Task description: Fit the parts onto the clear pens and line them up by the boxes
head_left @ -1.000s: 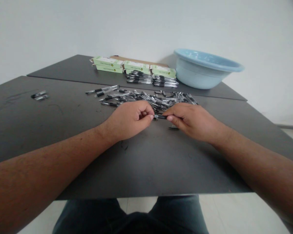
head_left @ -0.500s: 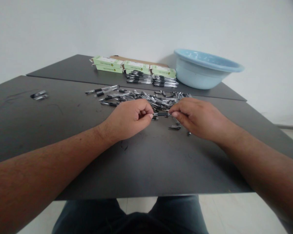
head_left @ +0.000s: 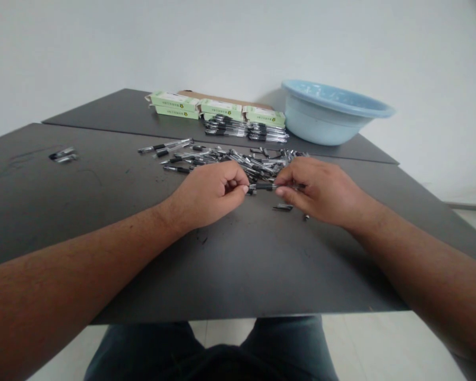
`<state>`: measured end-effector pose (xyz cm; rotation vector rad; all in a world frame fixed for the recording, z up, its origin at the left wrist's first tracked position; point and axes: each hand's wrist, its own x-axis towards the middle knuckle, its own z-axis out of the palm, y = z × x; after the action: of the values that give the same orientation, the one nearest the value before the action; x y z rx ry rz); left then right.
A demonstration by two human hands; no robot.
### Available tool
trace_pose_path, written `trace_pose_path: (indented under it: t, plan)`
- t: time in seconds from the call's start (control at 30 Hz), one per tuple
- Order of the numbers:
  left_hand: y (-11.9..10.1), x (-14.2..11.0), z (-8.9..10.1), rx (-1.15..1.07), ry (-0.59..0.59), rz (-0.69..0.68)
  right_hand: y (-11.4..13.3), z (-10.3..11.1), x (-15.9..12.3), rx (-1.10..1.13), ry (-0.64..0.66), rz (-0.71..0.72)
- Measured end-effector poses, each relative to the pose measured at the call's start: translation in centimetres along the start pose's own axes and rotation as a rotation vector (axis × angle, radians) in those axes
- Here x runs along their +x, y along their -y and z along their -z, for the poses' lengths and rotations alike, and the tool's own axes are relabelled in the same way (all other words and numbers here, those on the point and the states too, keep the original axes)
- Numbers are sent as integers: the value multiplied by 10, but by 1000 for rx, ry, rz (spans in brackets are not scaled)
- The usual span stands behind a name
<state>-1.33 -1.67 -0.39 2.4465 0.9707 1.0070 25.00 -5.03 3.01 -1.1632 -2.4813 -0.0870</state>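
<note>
Both of my hands meet over the dark table [head_left: 103,222] and pinch one black-gripped pen [head_left: 262,186] between them. My left hand [head_left: 211,193] is curled shut on the pen's left end. My right hand [head_left: 321,189] pinches its right end with thumb and fingers. Just behind them lies a loose pile of pens and pen parts [head_left: 238,159]. A small black pen part [head_left: 282,207] lies on the table below my right thumb.
Three green boxes [head_left: 218,108] with rows of pens [head_left: 246,131] in front stand at the back. A light blue basin [head_left: 333,111] sits at the back right. Two pen parts [head_left: 64,155] lie at the far left. The table's near edge runs above my lap.
My right hand first drew away to the right, baring more of the pen between the hands, then slid back a little. My left hand has stayed put.
</note>
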Motion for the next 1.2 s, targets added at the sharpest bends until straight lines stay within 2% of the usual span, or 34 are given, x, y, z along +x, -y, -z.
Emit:
trace_pose_path:
  t: [0.1, 0.23, 0.4, 0.77, 1.2]
  plan:
    - [-1, 0, 1, -4, 0, -7, 0, -1, 0, 13, 29, 9]
    - [-2, 1, 2, 1, 11, 3, 1, -1, 0, 41, -2, -20]
    - [-1, 1, 2, -11, 23, -8, -1, -3, 1, 36, 49, 20]
    - [1, 0, 1, 49, 12, -59, -1, -5, 1, 71, 6, 16]
    - [1, 0, 2, 51, 30, -59, -2, -6, 1, 43, 51, 45]
